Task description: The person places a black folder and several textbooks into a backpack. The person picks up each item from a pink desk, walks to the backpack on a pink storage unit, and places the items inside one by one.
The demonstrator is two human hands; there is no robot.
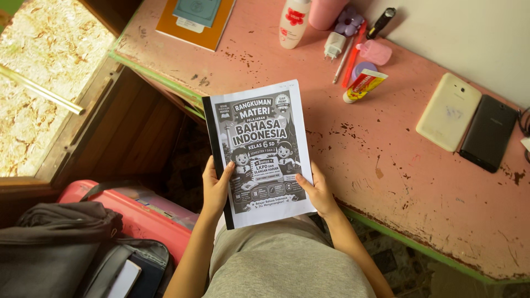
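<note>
A worn pink bench [419, 182] with a green edge fills most of the view, its paint chipped. Down at the lower left a red suitcase [138, 215] lies beside a dark bag [61, 243]. Over the bench's near edge the person holds a grey-printed booklet [259, 149] with a black spine, cover up, above their lap. The left hand [215, 185] grips its spine edge, thumb across the cover; the right hand [316, 190] clasps the opposite edge the same way. Farther along lie a cream tablet [448, 112] and a black phone [489, 133] side by side, a white bottle [294, 21], a small tube [364, 85].
</note>
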